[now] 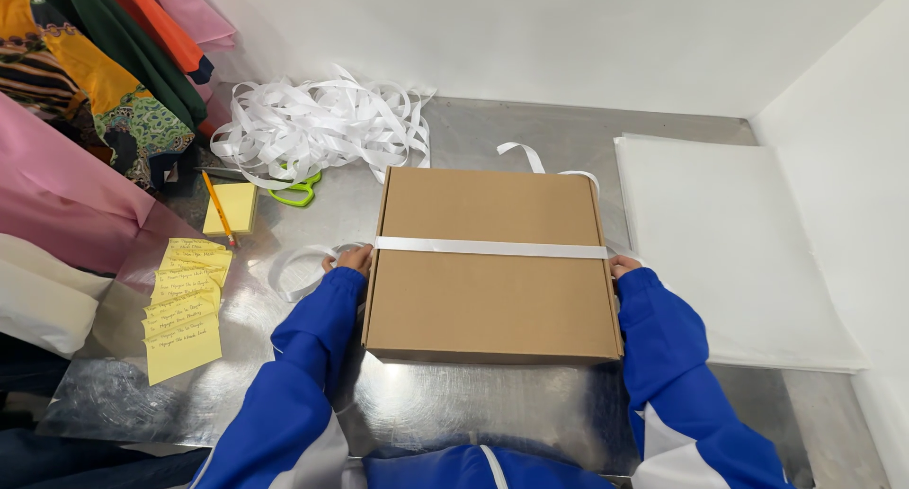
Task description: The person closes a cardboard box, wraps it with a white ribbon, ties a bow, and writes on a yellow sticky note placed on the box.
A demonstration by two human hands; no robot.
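A flat brown cardboard box (490, 262) lies on a shiny metal table (445, 413) in front of me. A white ribbon (490, 248) runs straight across its lid from left to right. My left hand (350, 259) is at the box's left edge, fingers closed on the ribbon where it leaves the lid. My right hand (625, 265) is at the right edge, mostly hidden by the box and my blue sleeve; its fingers appear to hold the ribbon's other end. A loose ribbon loop (294, 271) trails left of my left hand, and a ribbon tail (530, 155) curls behind the box.
A tangled heap of white ribbon (317, 124) lies at the back left, with green-handled scissors (295, 191) beside it. A yellow sticky-note pad (232, 208) with a pencil (220, 210), and a row of written yellow notes (185, 309), sit left. White paper sheets (739, 243) lie right. Coloured fabrics (85, 101) hang left.
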